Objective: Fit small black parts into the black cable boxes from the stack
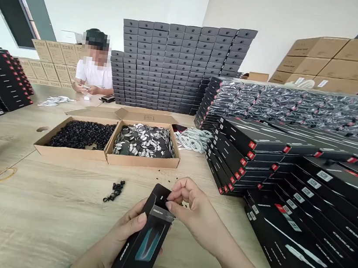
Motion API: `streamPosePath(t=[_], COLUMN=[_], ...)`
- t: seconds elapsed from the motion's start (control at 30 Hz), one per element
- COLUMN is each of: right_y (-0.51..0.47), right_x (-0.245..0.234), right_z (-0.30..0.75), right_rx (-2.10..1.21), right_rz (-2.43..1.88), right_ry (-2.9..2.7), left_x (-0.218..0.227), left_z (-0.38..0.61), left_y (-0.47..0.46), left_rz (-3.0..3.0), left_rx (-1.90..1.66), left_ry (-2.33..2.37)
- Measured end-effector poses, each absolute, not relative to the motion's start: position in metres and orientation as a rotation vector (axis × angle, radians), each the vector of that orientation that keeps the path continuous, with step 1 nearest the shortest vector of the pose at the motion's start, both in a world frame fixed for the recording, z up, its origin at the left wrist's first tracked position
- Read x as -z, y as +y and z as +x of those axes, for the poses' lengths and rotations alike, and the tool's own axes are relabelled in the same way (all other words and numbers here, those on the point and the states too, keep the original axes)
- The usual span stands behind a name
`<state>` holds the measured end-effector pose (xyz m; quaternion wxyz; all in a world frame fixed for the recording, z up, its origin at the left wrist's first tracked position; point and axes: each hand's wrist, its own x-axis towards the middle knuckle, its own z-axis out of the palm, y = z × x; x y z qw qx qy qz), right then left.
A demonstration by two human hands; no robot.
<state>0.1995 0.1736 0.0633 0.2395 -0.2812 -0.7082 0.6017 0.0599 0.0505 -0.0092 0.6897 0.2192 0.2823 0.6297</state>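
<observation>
Above the counter (40, 208), left fingers (141, 218) clasped the light, stiff box (140, 252) by its sides while right fingers (173, 197) pinched at its top end.

1. My left hand (122, 236) grips a black retail box (139, 245) from below, with the box tilted and its upper end pointing away from me.
2. The front face of the box carries white lettering and a long panel (150, 244) with a teal tint.
3. My right hand (195, 211) sits just above the upper end of the box, with its fingertips (169, 205) pinched together at the box edge. Any part between them is too small to tell.
4. A small cluster of black parts (115, 190) lies to the left of the box and farther from me, not touching it.
</observation>
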Motion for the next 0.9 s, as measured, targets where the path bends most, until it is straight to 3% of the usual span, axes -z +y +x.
streamPosePath(t=[0.47,0.7,0.9], right_y=[0.166,0.176,0.176], right_x=[-0.065,-0.070,-0.067], right_z=[0.201,0.207,0.202], right_rx=[-1.760,-1.745,-1.388], right_rz=[-0.829,-0.703,-0.752], right_ry=[-1.846,-2.034,-2.117], left_x=[-0.007,0.000,0.002], left_z=[0.071,0.068,0.070], left_y=[0.042,0.047,0.046], left_rz=[0.771,0.689,0.624], left_rx=[-1.390,-1.504,-1.487], left_ry=[0.840,0.719,0.624])
